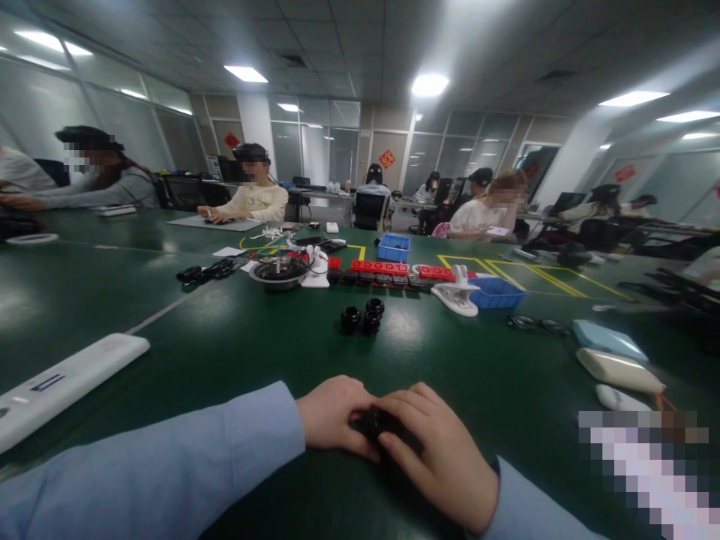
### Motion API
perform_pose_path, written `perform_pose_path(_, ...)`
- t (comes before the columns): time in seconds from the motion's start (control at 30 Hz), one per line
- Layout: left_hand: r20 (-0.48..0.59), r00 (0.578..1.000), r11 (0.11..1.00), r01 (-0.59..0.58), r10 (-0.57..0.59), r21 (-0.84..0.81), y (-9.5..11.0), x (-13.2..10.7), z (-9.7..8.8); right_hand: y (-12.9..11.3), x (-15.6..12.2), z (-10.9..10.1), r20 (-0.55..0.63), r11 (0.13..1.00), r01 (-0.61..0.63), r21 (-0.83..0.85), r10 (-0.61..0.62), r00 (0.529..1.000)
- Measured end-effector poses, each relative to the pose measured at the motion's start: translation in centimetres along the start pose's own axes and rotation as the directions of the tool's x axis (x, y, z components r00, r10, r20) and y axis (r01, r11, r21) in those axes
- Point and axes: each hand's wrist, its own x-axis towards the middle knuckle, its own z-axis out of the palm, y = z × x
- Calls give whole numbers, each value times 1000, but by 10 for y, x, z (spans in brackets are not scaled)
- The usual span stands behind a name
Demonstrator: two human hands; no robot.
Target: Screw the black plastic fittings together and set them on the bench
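Note:
Close in front of me, both hands meet over a small black rounded part (372, 422), partly hidden by the fingers. My left hand (336, 414) closes on its left side, thumb and fingers around it. From the right, my right hand (436, 450) curls over the same part, fingers bent against it. A cluster of glossy black round parts (371, 319) stands on the green table (281, 330) beyond my hands; they look similar to the held one, whose exact kind I cannot make out.
Farther off are a metal bowl (278, 271), red trays (379, 268), blue bins (498, 293) and white clip stands (458, 294). A long white device (73, 386) lies left; glasses (537, 325) and cases (619, 367) lie right. Several people sit at tables beyond.

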Motion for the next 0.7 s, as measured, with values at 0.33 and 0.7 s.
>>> perform_pose_path(0.33, 20, 999, 998, 50, -50, 42, 3, -2, -2, -2, 0, -1, 5, 1000, 1, -31, -1, 1000)
perform_pose_path(0.7, 29, 1000, 996, 10, -12, 87, 4, 0, -1, -3, 0, -2, 17, 1000, -12, -10, 12, 1000)
